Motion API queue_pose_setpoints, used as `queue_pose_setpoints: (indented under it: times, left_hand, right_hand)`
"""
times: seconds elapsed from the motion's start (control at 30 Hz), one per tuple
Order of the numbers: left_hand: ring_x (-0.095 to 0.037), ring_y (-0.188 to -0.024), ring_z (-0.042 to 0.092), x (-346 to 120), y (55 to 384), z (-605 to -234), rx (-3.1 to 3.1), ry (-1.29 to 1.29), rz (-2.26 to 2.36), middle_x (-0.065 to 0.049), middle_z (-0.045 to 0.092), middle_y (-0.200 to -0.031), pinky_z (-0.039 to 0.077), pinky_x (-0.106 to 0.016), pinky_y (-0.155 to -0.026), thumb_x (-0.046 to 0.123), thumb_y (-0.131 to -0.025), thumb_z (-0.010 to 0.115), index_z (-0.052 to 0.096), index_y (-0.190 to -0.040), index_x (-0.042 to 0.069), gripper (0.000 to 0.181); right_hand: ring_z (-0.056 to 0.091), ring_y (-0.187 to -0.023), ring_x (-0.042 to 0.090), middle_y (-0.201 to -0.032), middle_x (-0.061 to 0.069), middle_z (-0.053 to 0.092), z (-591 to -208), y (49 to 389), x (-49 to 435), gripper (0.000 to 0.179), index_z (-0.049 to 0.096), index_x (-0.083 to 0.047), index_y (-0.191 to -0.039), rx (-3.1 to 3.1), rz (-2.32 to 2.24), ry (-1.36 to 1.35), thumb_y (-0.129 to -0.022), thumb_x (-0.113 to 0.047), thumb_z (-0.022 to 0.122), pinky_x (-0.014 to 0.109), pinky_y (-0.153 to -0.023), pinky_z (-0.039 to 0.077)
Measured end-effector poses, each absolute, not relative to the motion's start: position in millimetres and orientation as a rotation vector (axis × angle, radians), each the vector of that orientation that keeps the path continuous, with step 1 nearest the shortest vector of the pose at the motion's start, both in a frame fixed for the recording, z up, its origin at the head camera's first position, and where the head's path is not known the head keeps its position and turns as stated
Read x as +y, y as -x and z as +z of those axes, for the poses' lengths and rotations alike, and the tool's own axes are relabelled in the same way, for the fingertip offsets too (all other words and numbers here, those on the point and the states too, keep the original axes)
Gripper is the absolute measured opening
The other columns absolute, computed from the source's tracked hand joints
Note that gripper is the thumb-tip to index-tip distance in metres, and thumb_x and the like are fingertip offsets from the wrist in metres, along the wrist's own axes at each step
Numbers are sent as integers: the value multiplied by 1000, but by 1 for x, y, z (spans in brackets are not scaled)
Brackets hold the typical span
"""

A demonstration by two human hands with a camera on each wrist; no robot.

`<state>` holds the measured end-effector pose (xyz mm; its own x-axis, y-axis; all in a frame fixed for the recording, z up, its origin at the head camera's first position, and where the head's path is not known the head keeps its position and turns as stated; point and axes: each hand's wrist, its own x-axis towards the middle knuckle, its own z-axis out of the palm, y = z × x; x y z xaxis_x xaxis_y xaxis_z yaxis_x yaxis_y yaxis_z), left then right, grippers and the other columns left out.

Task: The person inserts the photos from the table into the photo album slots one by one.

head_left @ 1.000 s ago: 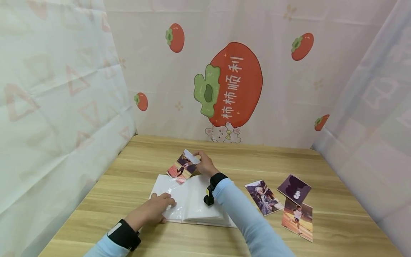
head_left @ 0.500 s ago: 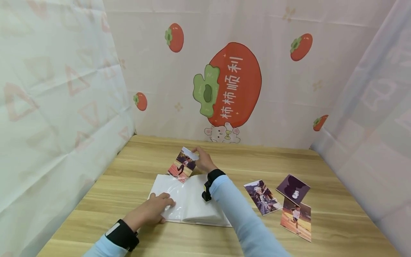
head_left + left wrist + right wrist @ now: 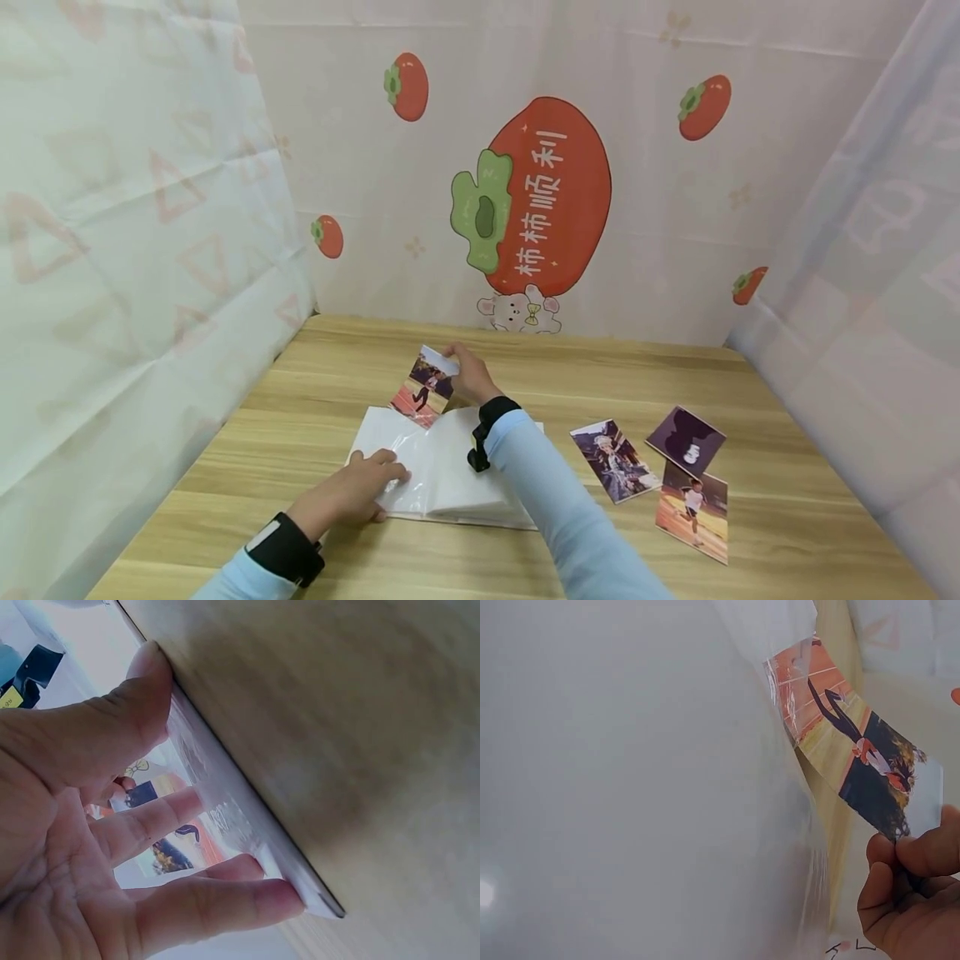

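A photo album (image 3: 457, 467) lies spread on the wooden table, its pages white with glossy clear sleeves. My right hand (image 3: 474, 375) pinches the upper right corner of a photo (image 3: 426, 387) of a runner on a track. In the right wrist view, thumb and fingertips meet on that corner. The photo's lower end (image 3: 799, 682) is under the clear film at the far edge of the left page. My left hand (image 3: 356, 487) rests on the left page near its outer edge, fingers spread. The left wrist view has its thumb (image 3: 150, 682) along the album's edge.
To the right of the album lies a photo of a figure in dark, patterned clothing (image 3: 613, 460). Beyond it, a dark purple photo (image 3: 686, 439) overlaps a photo of a runner in white (image 3: 693, 512). Printed cloth walls (image 3: 637, 283) border the table.
My right hand has shifted slightly left, and the pinched photo has tilted more upright over the left page's far edge. My left hand has stayed on the page.
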<state>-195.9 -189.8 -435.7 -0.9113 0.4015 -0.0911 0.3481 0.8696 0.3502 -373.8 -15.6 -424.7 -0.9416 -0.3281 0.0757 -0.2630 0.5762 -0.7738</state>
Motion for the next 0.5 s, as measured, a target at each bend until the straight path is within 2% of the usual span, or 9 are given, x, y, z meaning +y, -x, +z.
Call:
queue_pose_setpoints:
  times: [0.2, 0.3, 0.5]
  left_hand:
    - [-35, -90, 44, -190, 195, -437, 2872, -570, 492, -18, 50, -123, 42, -48, -75, 4, -65, 81, 64, -109, 10, 47]
    - [-36, -91, 44, -190, 194, -437, 2875, -563, 483, -19, 49, -123, 42, -48, -75, 4, -66, 81, 64, -110, 11, 48]
    - [-31, -86, 42, -190, 194, -437, 2883, -541, 466, -15, 48, -112, 42, -43, -69, 6, -67, 80, 65, -111, 14, 47]
  right_hand:
    - [53, -96, 26, -119, 15, 55, -428, 371, -19, 49, 48, -13, -119, 2746, -1268, 491, -80, 17, 53, 33, -73, 45]
    - [54, -93, 25, -115, 15, 56, -428, 372, -20, 49, 47, -13, -119, 2785, -1240, 477, -80, 16, 54, 33, -73, 45]
    - [54, -87, 25, -110, 17, 57, -428, 374, -22, 48, 43, -13, -118, 2766, -1277, 453, -81, 16, 52, 32, -68, 43]
